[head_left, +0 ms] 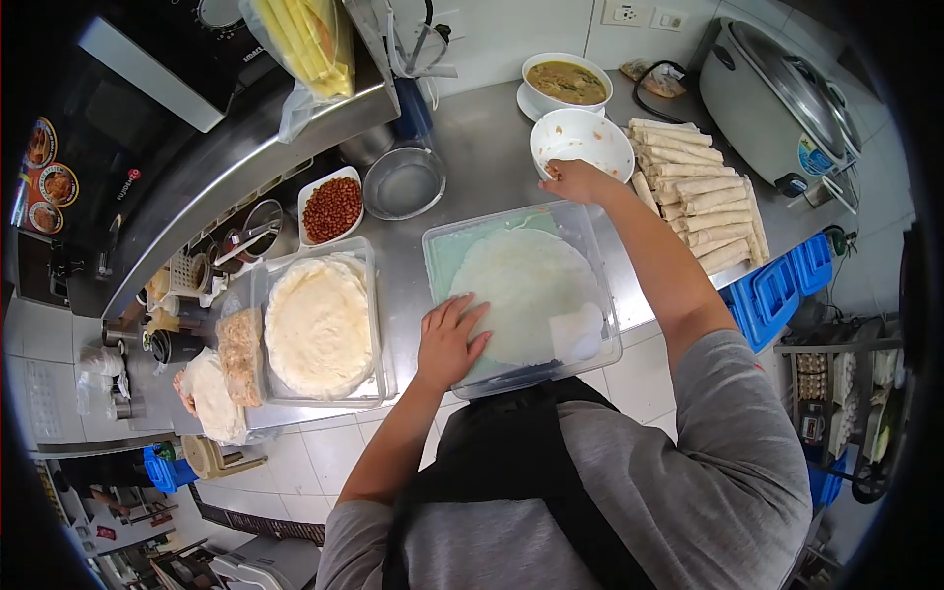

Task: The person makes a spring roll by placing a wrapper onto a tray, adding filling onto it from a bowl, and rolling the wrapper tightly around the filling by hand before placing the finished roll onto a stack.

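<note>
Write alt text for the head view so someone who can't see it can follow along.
A person's left hand lies at the edge of a thin round wrapper in a clear plastic tray, while the right hand reaches to a white bowl. Stacked rolls lie to the right; reddish nuts and a boxed pile of pale wrappers sit left.

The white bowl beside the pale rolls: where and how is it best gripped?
Probably by the left rim of the white bowl, coming from the left, thumb inside, fingers outside. Its raised round wall offers a pinchable edge facing bare counter; the soup bowl crowds the far side, the rolls the right.
</note>
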Demonstrator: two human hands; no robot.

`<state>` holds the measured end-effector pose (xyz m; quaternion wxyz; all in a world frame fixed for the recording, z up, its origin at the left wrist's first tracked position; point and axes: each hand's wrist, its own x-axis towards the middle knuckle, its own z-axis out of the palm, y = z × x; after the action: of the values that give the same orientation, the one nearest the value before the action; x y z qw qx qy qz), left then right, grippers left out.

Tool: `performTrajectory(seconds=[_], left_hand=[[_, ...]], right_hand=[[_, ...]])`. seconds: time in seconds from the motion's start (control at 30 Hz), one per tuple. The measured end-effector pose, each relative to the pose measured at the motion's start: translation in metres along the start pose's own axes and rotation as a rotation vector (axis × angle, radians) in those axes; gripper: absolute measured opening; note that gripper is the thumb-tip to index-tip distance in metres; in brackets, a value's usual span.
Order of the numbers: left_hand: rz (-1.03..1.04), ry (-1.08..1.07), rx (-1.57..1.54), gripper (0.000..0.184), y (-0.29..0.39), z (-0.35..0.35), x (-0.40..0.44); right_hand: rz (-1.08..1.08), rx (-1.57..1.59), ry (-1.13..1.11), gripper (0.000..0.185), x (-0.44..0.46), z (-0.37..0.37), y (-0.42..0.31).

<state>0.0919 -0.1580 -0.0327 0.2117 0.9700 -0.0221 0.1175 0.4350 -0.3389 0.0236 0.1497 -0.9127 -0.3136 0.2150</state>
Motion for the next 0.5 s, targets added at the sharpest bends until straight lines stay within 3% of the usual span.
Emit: performTrajectory(seconds=[0.13,0.2,0.23,0.3,0.33,0.4,0.47,0.5], left_hand=[[0.008,0.016,-0.023,0.047,-0.002,-0.001,0.0],[0.011,0.028,-0.028,0.044,-0.004,0.001,-0.002],[0.013,0.023,-0.032,0.044,-0.004,0.003,-0.002],[0.028,0.075,-0.037,0.046,-0.005,0.004,-0.005],[0.038,0.06,-0.038,0.046,-0.007,0.003,-0.007],[0.071,0.068,-0.038,0.047,-0.01,0.004,-0.007],[0.057,0.111,-0.008,0.048,-0.001,-0.004,-0.003],[0.027,0.163,0.026,0.048,0.004,-0.008,-0.001]], right_hand=[[-0.097,-0.018,0.069,0.06,-0.007,-0.005,0.002],[-0.109,0.313,0.243,0.053,-0.012,-0.005,0.001],[-0.102,0.314,0.242,0.053,-0.024,-0.014,-0.009],[-0.153,0.35,0.078,0.047,-0.058,-0.035,-0.045],[-0.141,0.362,0.082,0.047,-0.068,-0.026,-0.052],[-0.326,0.249,-0.07,0.037,-0.092,-0.007,-0.066],[-0.456,0.16,-0.14,0.039,-0.116,0.023,-0.088],[-0.4,0.17,-0.192,0.039,-0.126,0.049,-0.102]])
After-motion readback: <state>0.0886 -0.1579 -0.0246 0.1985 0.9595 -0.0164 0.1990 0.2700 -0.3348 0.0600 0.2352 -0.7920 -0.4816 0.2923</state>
